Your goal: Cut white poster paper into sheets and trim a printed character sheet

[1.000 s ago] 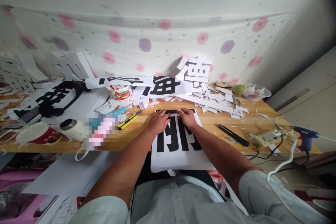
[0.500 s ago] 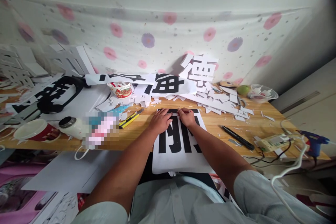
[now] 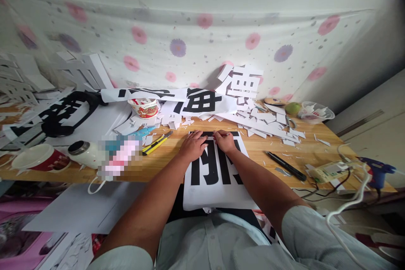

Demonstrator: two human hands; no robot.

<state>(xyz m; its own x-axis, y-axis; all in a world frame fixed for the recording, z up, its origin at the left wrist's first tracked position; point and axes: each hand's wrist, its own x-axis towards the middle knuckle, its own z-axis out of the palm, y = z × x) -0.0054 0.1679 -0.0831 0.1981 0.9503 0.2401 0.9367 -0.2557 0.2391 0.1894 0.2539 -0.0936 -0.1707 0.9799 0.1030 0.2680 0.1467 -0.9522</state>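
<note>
A white paper sheet (image 3: 209, 198) printed with a large black character lies on the wooden table, its near end hanging over the front edge. My left hand (image 3: 192, 147) rests flat on the sheet's upper left part, fingers stretched and a little apart. Close beside it, my right hand (image 3: 225, 141) is closed in a pinch on the upper middle of the sheet. What its fingers hold is a thin item, mostly hidden and too small to name. To the left lies a yellow utility knife (image 3: 157, 143), and to the right a black utility knife (image 3: 284, 165).
Paper scraps (image 3: 259, 120) litter the table's back. A cut-out white character (image 3: 242, 82) leans on the curtained wall. A paper bowl (image 3: 144, 109), flask (image 3: 84, 154) and white-red tub (image 3: 41, 158) stand left. Right are a power strip (image 3: 329, 171), cables and a blue glue gun (image 3: 378, 173).
Both hands keep almost the same place on the sheet. The view has shifted very slightly, and the things on the left sit a little further left.
</note>
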